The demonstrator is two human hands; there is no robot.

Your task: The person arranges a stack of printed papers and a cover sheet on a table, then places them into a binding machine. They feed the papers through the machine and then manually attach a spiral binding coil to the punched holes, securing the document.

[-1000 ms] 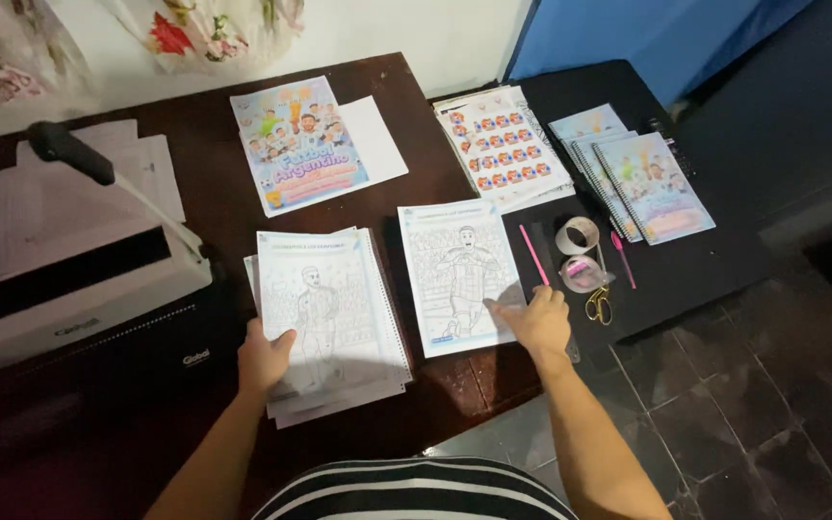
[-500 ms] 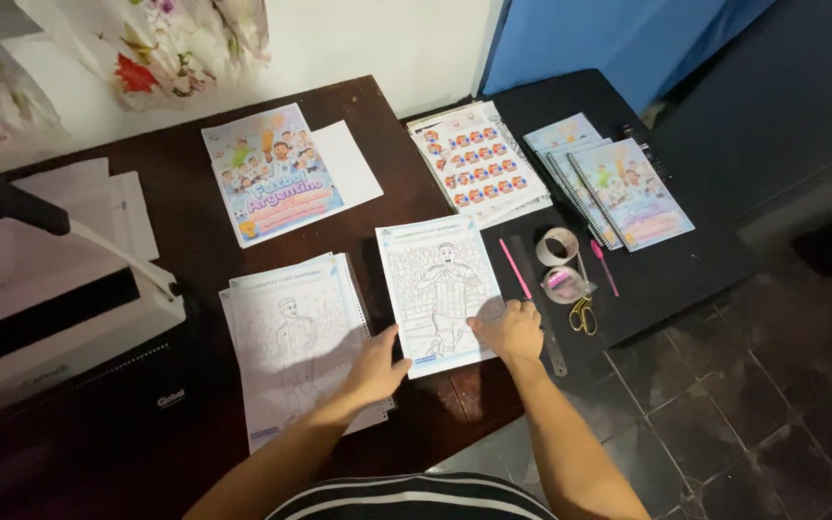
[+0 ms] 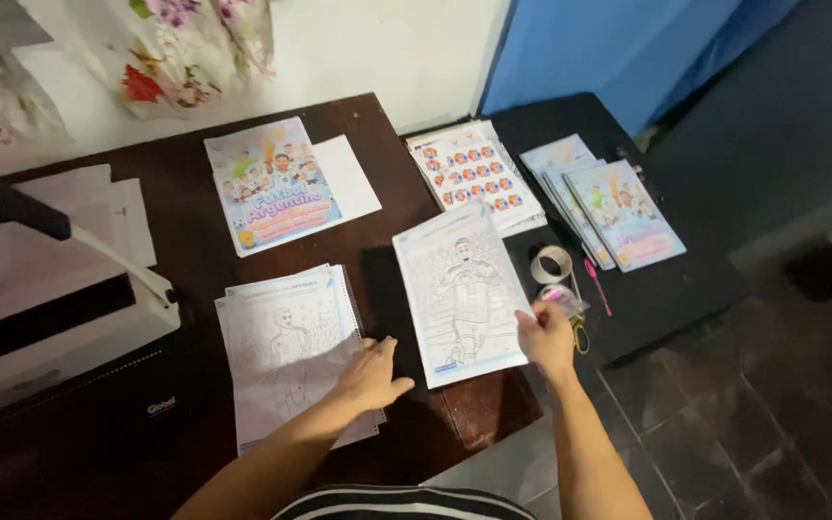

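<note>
My right hand (image 3: 546,339) grips the right edge of a stack of colouring pages (image 3: 459,289) and lifts it off the dark brown table (image 3: 175,260), so the stack tilts up. My left hand (image 3: 371,374) lies flat, fingers apart, on the right edge of a second stack of colouring pages (image 3: 286,351) with punched holes along its side. A white binding machine (image 3: 50,318) with a black-handled lever stands at the left.
A colourful cover sheet (image 3: 272,183) and a blank white sheet (image 3: 344,178) lie at the back. On the black side table (image 3: 686,279) are a sticker sheet (image 3: 474,173), booklets (image 3: 613,207), a tape roll (image 3: 551,262), a pink pen (image 3: 597,287) and scissors.
The right stack, flat on the table a second ago, now tilts up in my right hand. My left hand slid from the left stack's left side to its right edge.
</note>
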